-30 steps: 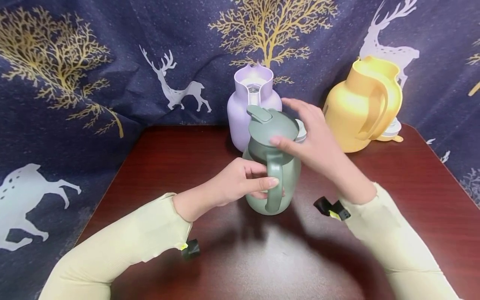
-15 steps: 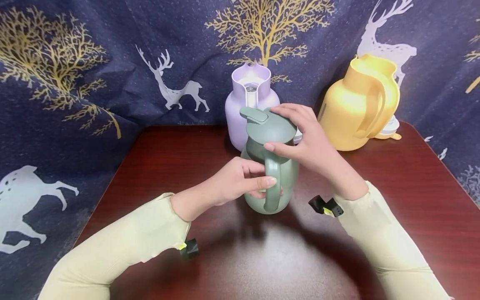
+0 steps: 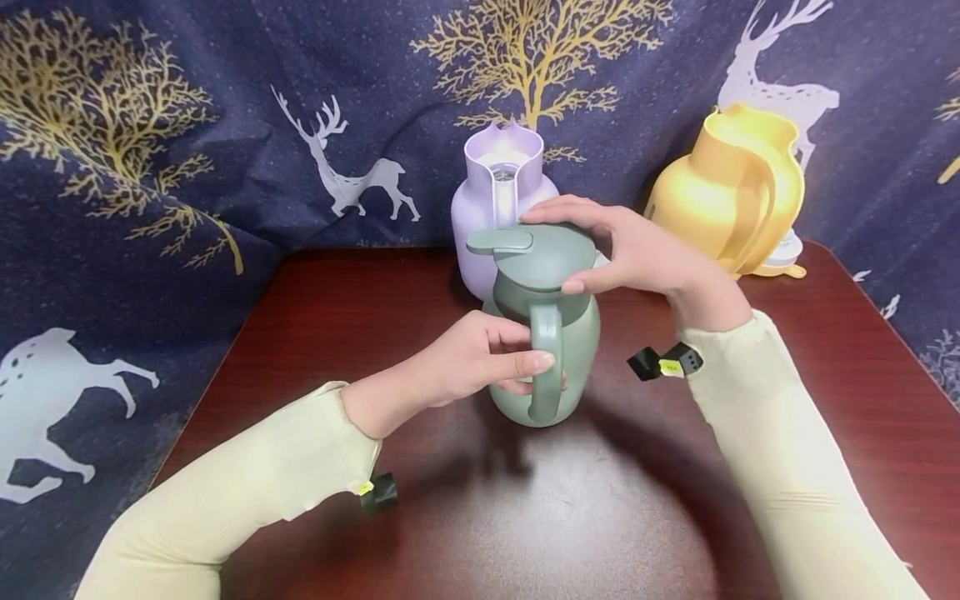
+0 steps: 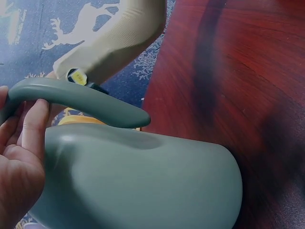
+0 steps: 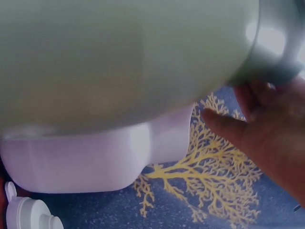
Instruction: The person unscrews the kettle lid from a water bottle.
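Centre of the head view: green jug (image 3: pixel 546 333) upright on dark red table (image 3: pixel 375 300). Left hand (image 3: pixel 468 360) curled round the jug's handle (image 3: pixel 547 367), thumb across its front. Right hand (image 3: pixel 637 250) clasped over the green lid (image 3: pixel 536 254), fingers at the far rim, thumb at the near edge. Just behind, lilac jug (image 3: pixel 501 196), lidless. Upper right, yellow jug (image 3: pixel 738 196). Behind all, navy cloth (image 3: pixel 187 125) with gold trees and white deer.

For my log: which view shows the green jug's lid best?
The head view: the lid shows whole, with the right hand gripping it. The right wrist view shows only a blurred edge of it; the left wrist view shows just the jug's handle and body.
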`<state>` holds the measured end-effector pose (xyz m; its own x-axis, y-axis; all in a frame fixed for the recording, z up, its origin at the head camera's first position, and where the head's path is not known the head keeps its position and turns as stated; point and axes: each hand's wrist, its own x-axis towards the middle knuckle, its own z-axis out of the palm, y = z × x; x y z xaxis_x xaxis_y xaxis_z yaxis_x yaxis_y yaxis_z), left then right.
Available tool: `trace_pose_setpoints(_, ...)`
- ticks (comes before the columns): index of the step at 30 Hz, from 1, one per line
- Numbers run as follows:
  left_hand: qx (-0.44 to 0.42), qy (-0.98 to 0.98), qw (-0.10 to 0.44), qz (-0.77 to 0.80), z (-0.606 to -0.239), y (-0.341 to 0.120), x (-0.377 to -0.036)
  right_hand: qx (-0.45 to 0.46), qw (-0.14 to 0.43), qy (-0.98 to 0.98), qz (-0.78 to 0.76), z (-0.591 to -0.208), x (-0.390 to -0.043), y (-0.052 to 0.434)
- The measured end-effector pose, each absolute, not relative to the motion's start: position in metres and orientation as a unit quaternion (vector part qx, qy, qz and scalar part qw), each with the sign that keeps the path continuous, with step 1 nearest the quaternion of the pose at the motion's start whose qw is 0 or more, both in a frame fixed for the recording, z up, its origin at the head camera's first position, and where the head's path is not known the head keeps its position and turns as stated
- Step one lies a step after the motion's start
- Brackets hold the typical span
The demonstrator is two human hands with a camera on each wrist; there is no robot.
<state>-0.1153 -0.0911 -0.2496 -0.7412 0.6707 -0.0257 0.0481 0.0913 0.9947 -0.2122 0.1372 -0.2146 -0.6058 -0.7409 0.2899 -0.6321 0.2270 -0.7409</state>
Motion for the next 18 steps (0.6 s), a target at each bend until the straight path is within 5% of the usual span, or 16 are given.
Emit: trace_pose_setpoints(18,0.250,0.694,0.262,0.622,-0.250,-0.092,-0.117,-0.554,0.322,0.639,-0.426,-0.193,-0.257,0.138)
